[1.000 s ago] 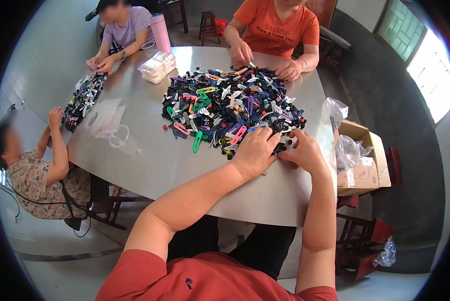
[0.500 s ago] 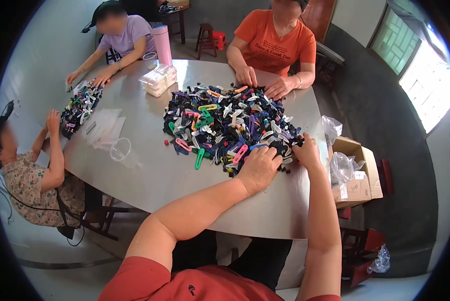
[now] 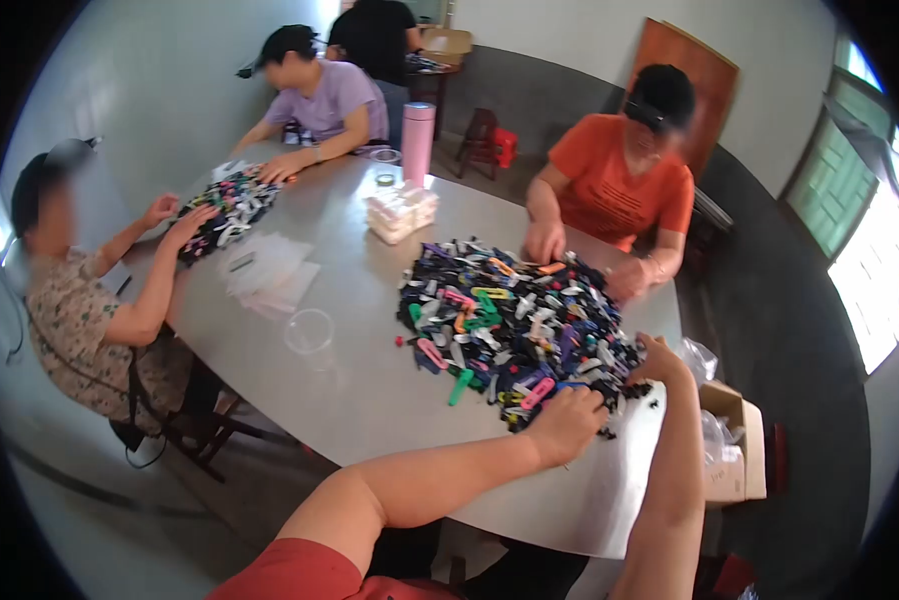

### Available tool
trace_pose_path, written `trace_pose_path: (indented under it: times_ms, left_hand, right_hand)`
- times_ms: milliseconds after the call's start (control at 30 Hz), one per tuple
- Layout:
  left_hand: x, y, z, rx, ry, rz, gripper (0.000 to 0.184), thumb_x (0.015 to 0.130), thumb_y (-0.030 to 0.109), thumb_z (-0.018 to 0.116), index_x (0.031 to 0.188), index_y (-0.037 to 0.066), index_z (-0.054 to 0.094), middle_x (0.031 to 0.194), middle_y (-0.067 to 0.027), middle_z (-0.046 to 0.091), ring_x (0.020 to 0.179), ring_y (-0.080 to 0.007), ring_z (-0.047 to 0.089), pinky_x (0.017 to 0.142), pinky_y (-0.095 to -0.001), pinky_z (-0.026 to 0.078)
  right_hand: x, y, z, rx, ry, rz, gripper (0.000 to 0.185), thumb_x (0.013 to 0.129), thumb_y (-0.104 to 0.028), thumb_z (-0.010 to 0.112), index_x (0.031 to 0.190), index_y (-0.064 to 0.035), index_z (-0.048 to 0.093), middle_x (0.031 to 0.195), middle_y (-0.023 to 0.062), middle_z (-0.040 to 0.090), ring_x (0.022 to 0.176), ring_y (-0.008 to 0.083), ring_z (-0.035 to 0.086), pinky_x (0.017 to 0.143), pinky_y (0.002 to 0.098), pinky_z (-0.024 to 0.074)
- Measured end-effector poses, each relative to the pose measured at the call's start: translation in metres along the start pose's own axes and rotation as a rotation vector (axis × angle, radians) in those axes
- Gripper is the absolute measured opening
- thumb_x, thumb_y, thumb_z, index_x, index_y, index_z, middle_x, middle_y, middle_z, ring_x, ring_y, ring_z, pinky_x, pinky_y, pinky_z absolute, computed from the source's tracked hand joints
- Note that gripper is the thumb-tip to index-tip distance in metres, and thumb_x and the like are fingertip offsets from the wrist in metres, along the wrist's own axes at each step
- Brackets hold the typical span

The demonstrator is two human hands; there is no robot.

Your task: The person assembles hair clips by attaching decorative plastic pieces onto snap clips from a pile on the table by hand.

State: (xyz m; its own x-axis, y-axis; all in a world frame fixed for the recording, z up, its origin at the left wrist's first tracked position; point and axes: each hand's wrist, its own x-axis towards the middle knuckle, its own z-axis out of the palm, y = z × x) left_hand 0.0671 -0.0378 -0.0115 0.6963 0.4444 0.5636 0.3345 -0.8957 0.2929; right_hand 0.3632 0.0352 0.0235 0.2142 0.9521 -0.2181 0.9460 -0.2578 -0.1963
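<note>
A wide heap of hair clips (image 3: 514,325) in black, white, green, pink and other colours lies on the metal table (image 3: 369,400). At its near edge rests my left hand (image 3: 567,425), its fingers curled down against the clips; whatever they grip is hidden. Just left of those fingers lies a pink clip (image 3: 537,391), and a green clip (image 3: 460,387) sits at the heap's front left. My right hand (image 3: 662,362) reaches into the right edge, its fingers bent together beside small black pieces (image 3: 641,391). I cannot see what is between them.
Across the heap, a person in orange (image 3: 624,180) works with both hands at it. Two people at the left handle a smaller clip pile (image 3: 231,208). Plastic bags (image 3: 269,272), a clear cup (image 3: 309,332), packs (image 3: 399,212), a pink bottle (image 3: 417,145) and a carton (image 3: 754,440) stand around.
The view has tilted up and swung left, so the table appears lower and farther right. My hands stay at the same edges of the heap, with small finger movements.
</note>
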Motion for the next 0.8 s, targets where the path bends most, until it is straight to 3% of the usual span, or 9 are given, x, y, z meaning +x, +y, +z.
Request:
trace_pose_path:
  times_ms: [133, 200, 233, 300, 367, 433, 567, 633, 800]
  left_hand:
    - [0.0, 0.0, -0.001, -0.022, 0.003, 0.014, 0.02, 0.08, 0.013, 0.068, 0.099, 0.008, 0.066, 0.103, -0.009, 0.058, 0.103, -0.0282, 0.056, 0.087, -0.041, 0.045]
    - [0.001, -0.003, 0.001, -0.006, 0.01, 0.006, 0.02, 0.08, 0.013, 0.068, 0.1, 0.008, 0.066, 0.103, -0.0091, 0.058, 0.103, -0.0282, 0.056, 0.087, -0.041, 0.045]
    - [0.001, 0.0, -0.001, -0.003, 0.012, 0.011, 0.02, 0.08, 0.013, 0.068, 0.1, 0.008, 0.066, 0.104, -0.0092, 0.057, 0.103, -0.0283, 0.056, 0.087, -0.0411, 0.045]
    - [0.0, -0.002, -0.001, -0.059, -0.029, 0.02, 0.011, 0.083, 0.012, 0.065, 0.093, 0.009, 0.067, 0.103, -0.0083, 0.057, 0.105, -0.0267, 0.055, 0.088, -0.039, 0.043]
    - [0.001, -0.004, 0.005, -0.052, -0.016, 0.058, 0.022, 0.079, 0.014, 0.072, 0.099, 0.007, 0.065, 0.103, -0.0096, 0.057, 0.103, -0.0293, 0.056, 0.087, -0.0418, 0.045]
    - [0.002, -0.004, 0.004, -0.083, -0.026, 0.067, 0.024, 0.079, 0.014, 0.073, 0.1, 0.007, 0.064, 0.105, -0.0096, 0.056, 0.104, -0.0296, 0.056, 0.087, -0.0423, 0.045]
    - [0.002, -0.004, 0.004, -0.096, 0.009, 0.077, 0.032, 0.077, 0.014, 0.075, 0.105, 0.007, 0.061, 0.107, -0.0094, 0.054, 0.103, -0.0299, 0.055, 0.087, -0.0437, 0.044]
    - [0.003, -0.003, 0.001, -0.104, -0.074, 0.079, 0.039, 0.078, 0.016, 0.076, 0.113, 0.007, 0.06, 0.116, -0.0101, 0.054, 0.111, -0.0305, 0.055, 0.094, -0.0444, 0.043]
    - [0.004, 0.002, -0.01, -0.008, -0.038, -0.025, 0.038, 0.082, 0.018, 0.072, 0.116, 0.003, 0.067, 0.124, -0.0151, 0.062, 0.129, -0.032, 0.052, 0.111, -0.0441, 0.037]
  right_hand:
    - [0.002, -0.023, -0.01, 0.035, -0.071, -0.02, 0.103, 0.05, -0.02, 0.095, 0.143, -0.0085, 0.054, 0.141, 0.024, 0.051, 0.119, 0.0411, 0.061, 0.097, 0.0452, 0.0559]
    - [0.0, -0.039, -0.008, 0.201, -0.065, -0.035, 0.089, 0.06, -0.01, 0.086, 0.143, -0.0059, 0.054, 0.119, 0.023, 0.065, 0.091, 0.0346, 0.071, 0.073, 0.0402, 0.0601]
    - [0.005, -0.04, -0.002, 0.201, -0.072, -0.028, 0.089, 0.06, -0.01, 0.086, 0.143, -0.0059, 0.054, 0.119, 0.023, 0.065, 0.091, 0.0346, 0.071, 0.073, 0.0402, 0.0601]
    - [0.01, -0.033, 0.013, 0.377, 0.062, -0.222, 0.076, 0.066, -0.003, 0.075, 0.14, -0.0032, 0.055, 0.093, 0.0186, 0.069, 0.069, 0.0264, 0.069, 0.055, 0.0357, 0.0535]
    - [-0.021, -0.08, -0.007, 0.549, 0.002, -0.061, 0.071, 0.067, 0.0, 0.071, 0.137, -0.0012, 0.057, 0.084, 0.0148, 0.068, 0.069, 0.0211, 0.067, 0.054, 0.0342, 0.0505]
    - [-0.025, -0.091, -0.007, 0.554, 0.054, -0.141, 0.068, 0.067, 0.001, 0.07, 0.134, 0.0, 0.059, 0.085, 0.0155, 0.067, 0.065, 0.0214, 0.065, 0.054, 0.0334, 0.0516]
    - [-0.014, -0.103, 0.006, 0.326, 0.26, -0.357, 0.063, 0.066, -0.005, 0.073, 0.128, -0.0029, 0.064, 0.108, 0.0267, 0.068, 0.097, 0.0394, 0.069, 0.084, 0.0451, 0.0557]
    - [-0.01, -0.114, 0.008, 0.267, 0.209, -0.274, 0.06, 0.068, -0.009, 0.073, 0.127, -0.006, 0.065, 0.121, 0.0281, 0.064, 0.113, 0.0436, 0.062, 0.098, 0.0492, 0.0502]
    - [-0.051, -0.178, 0.014, 0.232, 0.448, -0.264, 0.035, 0.082, -0.005, 0.065, 0.116, -0.0057, 0.065, 0.114, 0.0238, 0.06, 0.109, 0.0435, 0.063, 0.09, 0.0504, 0.0544]
